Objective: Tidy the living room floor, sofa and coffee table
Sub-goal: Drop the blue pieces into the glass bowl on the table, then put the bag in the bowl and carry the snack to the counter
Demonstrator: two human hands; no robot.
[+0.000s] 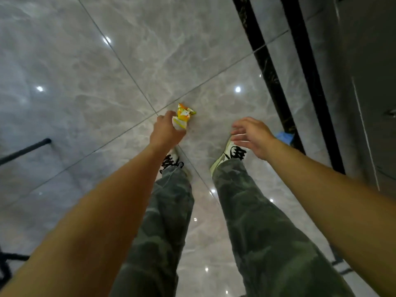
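My left hand (166, 130) grips a crumpled yellow, orange and white snack wrapper (182, 116) just above the glossy grey marble floor (85, 71). The fingers curl round the wrapper's lower part and its top sticks out past them. My right hand (251, 136) hovers to the right with fingers spread and relaxed, holding nothing. Both arms reach forward and down over my legs.
My two feet in white and green shoes (227, 155) stand on the tiles below the hands. A small blue object (285, 137) lies by the black floor strip (265, 67) on the right. Dark cabinet fronts (364, 82) rise at far right. A black furniture leg (25, 150) shows at left.
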